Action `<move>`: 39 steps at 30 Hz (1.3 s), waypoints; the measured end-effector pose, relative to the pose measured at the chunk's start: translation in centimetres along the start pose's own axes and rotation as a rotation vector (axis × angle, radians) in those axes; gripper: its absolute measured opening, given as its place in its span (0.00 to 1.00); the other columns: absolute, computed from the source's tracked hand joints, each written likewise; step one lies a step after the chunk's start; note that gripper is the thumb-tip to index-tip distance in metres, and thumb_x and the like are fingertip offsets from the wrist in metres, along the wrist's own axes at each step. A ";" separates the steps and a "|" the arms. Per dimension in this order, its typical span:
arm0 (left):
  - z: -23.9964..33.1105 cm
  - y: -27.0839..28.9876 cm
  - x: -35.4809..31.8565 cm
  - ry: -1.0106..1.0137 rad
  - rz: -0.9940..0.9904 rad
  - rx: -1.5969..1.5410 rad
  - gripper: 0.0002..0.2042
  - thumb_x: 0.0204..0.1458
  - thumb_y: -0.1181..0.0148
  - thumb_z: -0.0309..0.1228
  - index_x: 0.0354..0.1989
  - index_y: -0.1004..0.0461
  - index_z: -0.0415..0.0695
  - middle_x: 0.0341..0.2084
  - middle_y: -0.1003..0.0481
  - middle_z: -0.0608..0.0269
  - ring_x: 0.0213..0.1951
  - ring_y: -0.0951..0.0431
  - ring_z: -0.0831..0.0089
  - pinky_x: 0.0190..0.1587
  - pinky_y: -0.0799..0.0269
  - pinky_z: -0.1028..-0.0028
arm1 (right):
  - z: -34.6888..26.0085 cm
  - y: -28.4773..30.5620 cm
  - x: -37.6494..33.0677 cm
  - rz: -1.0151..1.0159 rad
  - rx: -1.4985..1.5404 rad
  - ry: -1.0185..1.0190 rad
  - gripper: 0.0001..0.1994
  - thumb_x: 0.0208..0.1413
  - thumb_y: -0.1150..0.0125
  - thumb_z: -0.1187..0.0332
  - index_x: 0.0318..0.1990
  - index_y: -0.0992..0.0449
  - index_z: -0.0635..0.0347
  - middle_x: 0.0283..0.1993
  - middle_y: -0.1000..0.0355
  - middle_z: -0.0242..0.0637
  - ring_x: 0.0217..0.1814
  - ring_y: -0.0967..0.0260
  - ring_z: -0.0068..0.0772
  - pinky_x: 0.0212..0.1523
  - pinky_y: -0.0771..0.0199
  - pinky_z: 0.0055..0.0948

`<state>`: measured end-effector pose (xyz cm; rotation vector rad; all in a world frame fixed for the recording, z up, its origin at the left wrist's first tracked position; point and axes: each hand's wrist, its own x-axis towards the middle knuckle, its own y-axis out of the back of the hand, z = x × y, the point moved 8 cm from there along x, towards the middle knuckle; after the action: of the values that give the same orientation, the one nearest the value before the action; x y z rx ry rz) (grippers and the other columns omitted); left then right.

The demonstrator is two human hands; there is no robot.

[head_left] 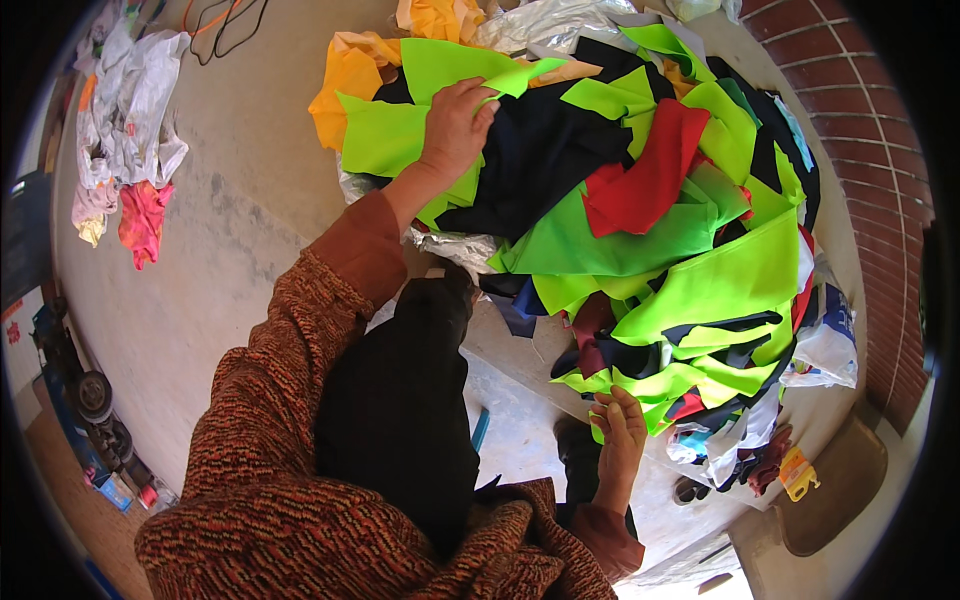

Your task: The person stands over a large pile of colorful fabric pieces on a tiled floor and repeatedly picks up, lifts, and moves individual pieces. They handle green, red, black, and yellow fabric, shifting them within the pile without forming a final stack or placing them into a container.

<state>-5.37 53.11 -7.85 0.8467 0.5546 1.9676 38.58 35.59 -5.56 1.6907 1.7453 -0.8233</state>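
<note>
A large heap of fabric scraps in lime green, black, red and green lies on the floor in front of me. At its far left edge my left hand (460, 125) is closed on a lime-green fabric scrap (385, 137), whose corner sticks out past the fingers. Down at the near edge, my right hand (622, 430) pinches the tip of another lime-green fabric piece (650, 388). Between the hands are a black cloth (550, 150), a folded red piece (660, 160) and a broad green sheet (600, 243). Overlapping layers hide most of the lower scraps.
Orange cloth (350, 85) and silvery sheeting (555, 22) border the heap's far side. White plastic bags (140, 100) lie far left, near a cable (225, 25). A tiled wall (870, 130) rises at right; a brown seat (835, 485) stands lower right.
</note>
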 end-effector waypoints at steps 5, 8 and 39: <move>0.2 4.1 -1.7 0.079 0.105 -0.174 0.15 0.45 0.42 0.19 0.43 0.29 0.46 0.28 0.27 0.58 0.31 0.25 0.61 0.35 0.30 0.71 | 0.0 0.0 0.0 -0.002 0.012 0.005 0.14 0.58 0.46 0.70 0.50 0.32 0.64 0.42 0.27 0.39 0.38 0.28 0.23 0.39 0.27 0.19; -2.4 2.3 -3.8 0.280 0.000 -0.202 0.24 0.44 0.39 0.22 0.52 0.36 0.48 0.24 0.30 0.58 0.27 0.26 0.60 0.32 0.30 0.69 | 0.0 0.0 0.0 0.001 0.011 0.005 0.14 0.58 0.46 0.70 0.50 0.32 0.64 0.42 0.27 0.40 0.38 0.28 0.23 0.39 0.27 0.18; 0.4 4.9 -1.5 0.051 0.192 0.197 0.26 0.36 0.33 0.31 0.47 0.34 0.43 0.49 0.35 0.48 0.53 0.37 0.50 0.54 0.41 0.59 | 0.0 -0.2 -0.1 0.015 0.016 -0.009 0.14 0.56 0.45 0.70 0.49 0.31 0.65 0.42 0.27 0.38 0.37 0.30 0.20 0.39 0.30 0.17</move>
<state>-7.29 49.32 -4.86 1.0056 0.7296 2.1375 38.37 35.53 -5.40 1.7063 1.7228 -0.8390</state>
